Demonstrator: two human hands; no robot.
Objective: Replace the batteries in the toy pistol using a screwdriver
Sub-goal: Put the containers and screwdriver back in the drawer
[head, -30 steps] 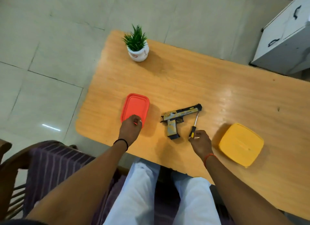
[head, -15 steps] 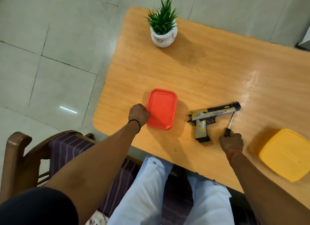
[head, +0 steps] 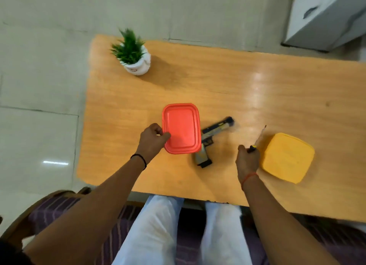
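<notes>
The pistol [head: 208,141] lies on the table [head: 257,98], muzzle toward the far right, grip toward the near edge; the red box [head: 181,128] covers its near-left part. The left hand [head: 152,140] pinches the red box's edge. The right hand [head: 247,160] grips the screwdriver [head: 257,141], whose tip points away, beside the yellow box [head: 287,158]. A plant [head: 132,53] stands at the far-left corner. No writing is legible.

Toy pistol [head: 206,146] partly behind red lid [head: 181,128]; screwdriver [head: 257,140] motion-blurred.
</notes>
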